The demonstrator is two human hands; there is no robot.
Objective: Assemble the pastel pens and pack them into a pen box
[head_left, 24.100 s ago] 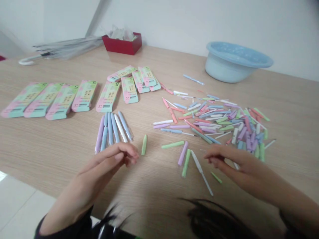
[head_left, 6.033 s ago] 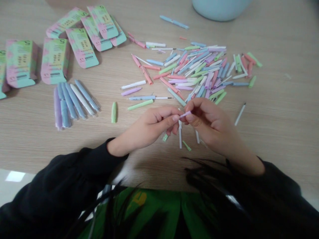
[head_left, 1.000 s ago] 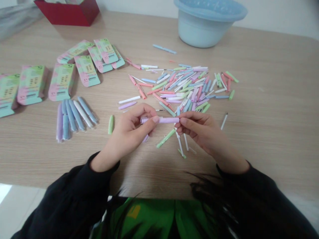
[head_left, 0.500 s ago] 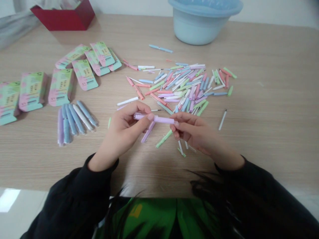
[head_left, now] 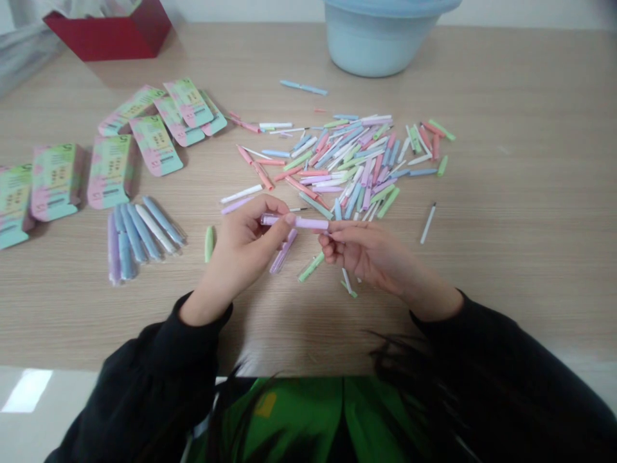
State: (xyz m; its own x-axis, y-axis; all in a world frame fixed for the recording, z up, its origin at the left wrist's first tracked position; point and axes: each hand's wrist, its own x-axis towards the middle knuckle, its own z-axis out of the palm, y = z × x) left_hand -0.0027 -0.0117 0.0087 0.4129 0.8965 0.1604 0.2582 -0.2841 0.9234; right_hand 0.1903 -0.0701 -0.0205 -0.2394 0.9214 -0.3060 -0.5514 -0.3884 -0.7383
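My left hand (head_left: 243,247) pinches one end of a lilac pen (head_left: 303,222), held level above the wooden table (head_left: 520,212). My right hand (head_left: 361,251) grips the pen's other end with closed fingers. Under the hands lie a lilac pen part (head_left: 283,252), a green barrel (head_left: 311,267) and thin white refills (head_left: 347,280). Beyond them spreads a heap of pastel pen parts (head_left: 357,161).
A row of finished pens (head_left: 139,231) lies at the left, with a green cap (head_left: 209,243) beside it. Printed pastel packets (head_left: 159,128) lie at the far left. A pale blue basin (head_left: 380,32) and a red box (head_left: 108,32) stand at the back.
Both hands have drifted slightly left and away from me with the lilac pen. My right hand has slid in along it, so less of the pen shows between the hands.
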